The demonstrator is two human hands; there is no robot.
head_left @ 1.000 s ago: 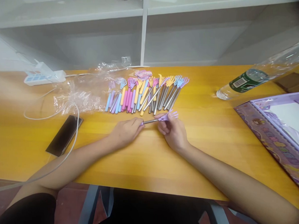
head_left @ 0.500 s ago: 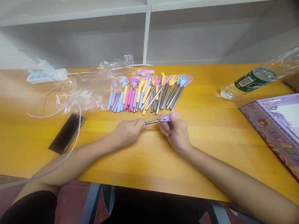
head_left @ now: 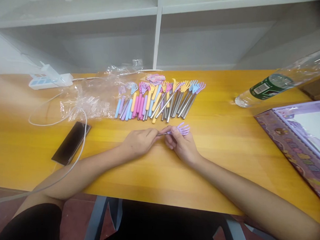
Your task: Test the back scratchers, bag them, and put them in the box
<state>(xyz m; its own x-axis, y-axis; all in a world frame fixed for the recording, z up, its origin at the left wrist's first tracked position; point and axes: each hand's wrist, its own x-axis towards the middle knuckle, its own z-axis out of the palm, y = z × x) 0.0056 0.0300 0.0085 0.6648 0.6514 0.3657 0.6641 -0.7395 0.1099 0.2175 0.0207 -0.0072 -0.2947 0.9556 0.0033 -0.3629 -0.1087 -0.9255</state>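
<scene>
A purple back scratcher [head_left: 183,129] with a hand-shaped head and a metal rod is held between my two hands, low over the table. My left hand [head_left: 139,143] is closed round its handle end, which the fingers hide. Just below the claw head, my right hand [head_left: 183,145] pinches it with thumb and fingers, the purple claws poking out past the thumb. Beyond my hands lies a row of back scratcher parts: claw heads on metal rods [head_left: 188,104] to the right, and pink, blue, yellow and purple handles [head_left: 141,107] to the left.
Clear plastic bags [head_left: 89,100] and a white power strip [head_left: 51,81] lie at the back left. A phone [head_left: 71,143] rests near my left forearm, with a white cable [head_left: 83,142] crossing over. On the right stand a water bottle [head_left: 268,86] and an open purple box [head_left: 293,142].
My right hand has moved slightly left and down, closer to my left hand. Less of the metal rod shows between them, and the claw head has turned to show its spread fingers.
</scene>
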